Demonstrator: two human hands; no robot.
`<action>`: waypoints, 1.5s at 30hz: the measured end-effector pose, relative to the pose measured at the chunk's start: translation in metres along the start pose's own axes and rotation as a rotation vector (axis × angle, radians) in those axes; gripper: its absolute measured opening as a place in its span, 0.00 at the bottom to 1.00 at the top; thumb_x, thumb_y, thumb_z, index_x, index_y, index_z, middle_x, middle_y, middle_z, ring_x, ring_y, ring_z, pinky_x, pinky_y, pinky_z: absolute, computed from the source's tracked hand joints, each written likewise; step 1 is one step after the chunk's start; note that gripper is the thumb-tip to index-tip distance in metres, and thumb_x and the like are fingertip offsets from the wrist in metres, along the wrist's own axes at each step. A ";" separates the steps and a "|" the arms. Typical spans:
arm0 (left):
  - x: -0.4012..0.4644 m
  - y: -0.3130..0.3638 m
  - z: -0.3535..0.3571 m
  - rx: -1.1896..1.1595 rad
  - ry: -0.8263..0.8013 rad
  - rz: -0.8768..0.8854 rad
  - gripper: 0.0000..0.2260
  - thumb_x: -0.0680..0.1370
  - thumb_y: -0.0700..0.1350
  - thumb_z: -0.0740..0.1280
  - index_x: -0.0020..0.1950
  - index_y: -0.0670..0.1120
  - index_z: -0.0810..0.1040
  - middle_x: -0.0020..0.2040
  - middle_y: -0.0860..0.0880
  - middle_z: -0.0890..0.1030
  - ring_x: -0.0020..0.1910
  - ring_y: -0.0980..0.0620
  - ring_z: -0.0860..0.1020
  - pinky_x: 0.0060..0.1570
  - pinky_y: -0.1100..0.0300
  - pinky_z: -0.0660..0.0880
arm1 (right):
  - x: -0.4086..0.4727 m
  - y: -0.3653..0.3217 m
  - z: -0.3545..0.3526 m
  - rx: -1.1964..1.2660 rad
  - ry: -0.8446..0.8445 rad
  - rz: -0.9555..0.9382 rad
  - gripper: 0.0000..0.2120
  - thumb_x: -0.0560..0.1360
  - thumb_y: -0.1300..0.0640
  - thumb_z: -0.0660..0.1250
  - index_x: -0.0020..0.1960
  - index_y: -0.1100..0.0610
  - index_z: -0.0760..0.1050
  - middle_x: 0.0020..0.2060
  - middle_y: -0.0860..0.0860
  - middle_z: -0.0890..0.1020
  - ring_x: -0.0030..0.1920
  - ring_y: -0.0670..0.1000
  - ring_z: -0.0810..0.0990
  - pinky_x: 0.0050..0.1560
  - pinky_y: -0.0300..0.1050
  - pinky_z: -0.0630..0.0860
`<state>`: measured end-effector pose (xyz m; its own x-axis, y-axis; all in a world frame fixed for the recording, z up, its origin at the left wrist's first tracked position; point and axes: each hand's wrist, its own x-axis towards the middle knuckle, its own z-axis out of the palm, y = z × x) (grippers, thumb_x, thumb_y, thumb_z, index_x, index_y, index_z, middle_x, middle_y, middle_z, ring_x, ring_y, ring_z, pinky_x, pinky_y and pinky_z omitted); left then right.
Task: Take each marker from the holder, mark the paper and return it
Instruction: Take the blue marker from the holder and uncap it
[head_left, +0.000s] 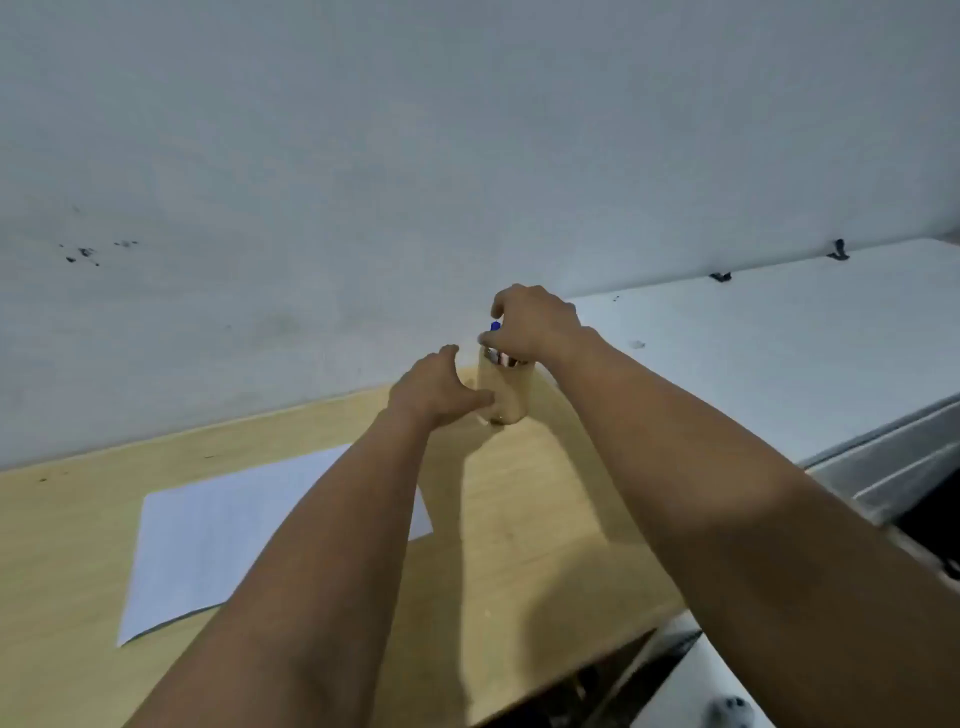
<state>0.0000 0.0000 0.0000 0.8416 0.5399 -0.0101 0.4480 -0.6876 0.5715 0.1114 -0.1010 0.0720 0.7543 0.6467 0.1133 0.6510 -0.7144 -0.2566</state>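
Observation:
A tan cylindrical holder (511, 397) stands at the far edge of the wooden table (545, 519), close to the wall. My left hand (434, 389) is against the holder's left side, thumb on its front, fingers curled behind. My right hand (535, 325) hovers over the holder's mouth, its fingers closed around a marker with a blue cap (495, 327) that sticks up from the holder. Other marker ends show at the rim under my right hand. A white sheet of paper (223, 535) lies flat on the table to the left, partly covered by my left forearm.
A grey wall (363, 182) rises right behind the table. To the right sits a white surface (779, 353) with two dark clips along its back edge. The table's right front corner drops off to a dark gap and pale floor.

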 end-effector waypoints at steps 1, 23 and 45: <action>0.006 0.002 0.006 -0.075 -0.027 0.006 0.47 0.69 0.60 0.76 0.82 0.48 0.58 0.75 0.46 0.72 0.72 0.45 0.72 0.62 0.51 0.72 | 0.005 0.001 0.003 -0.010 -0.007 -0.002 0.18 0.75 0.46 0.74 0.63 0.50 0.81 0.59 0.48 0.85 0.59 0.55 0.84 0.55 0.51 0.75; 0.024 0.018 0.021 -0.272 -0.017 0.055 0.51 0.67 0.61 0.80 0.81 0.51 0.56 0.72 0.47 0.75 0.70 0.44 0.75 0.65 0.46 0.74 | -0.001 0.005 -0.010 0.216 0.116 0.057 0.06 0.71 0.56 0.74 0.42 0.58 0.80 0.37 0.52 0.82 0.42 0.58 0.82 0.48 0.51 0.78; -0.186 -0.094 -0.190 -0.206 0.481 -0.144 0.33 0.78 0.68 0.50 0.42 0.43 0.82 0.42 0.48 0.86 0.46 0.44 0.84 0.55 0.47 0.79 | -0.130 -0.177 -0.009 0.856 -0.411 -0.310 0.10 0.84 0.54 0.71 0.59 0.59 0.85 0.45 0.52 0.83 0.37 0.49 0.76 0.41 0.43 0.78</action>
<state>-0.2561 0.0562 0.1042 0.5213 0.8162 0.2494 0.4394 -0.5072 0.7415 -0.1009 -0.0611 0.1110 0.3678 0.9299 -0.0069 0.4121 -0.1697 -0.8952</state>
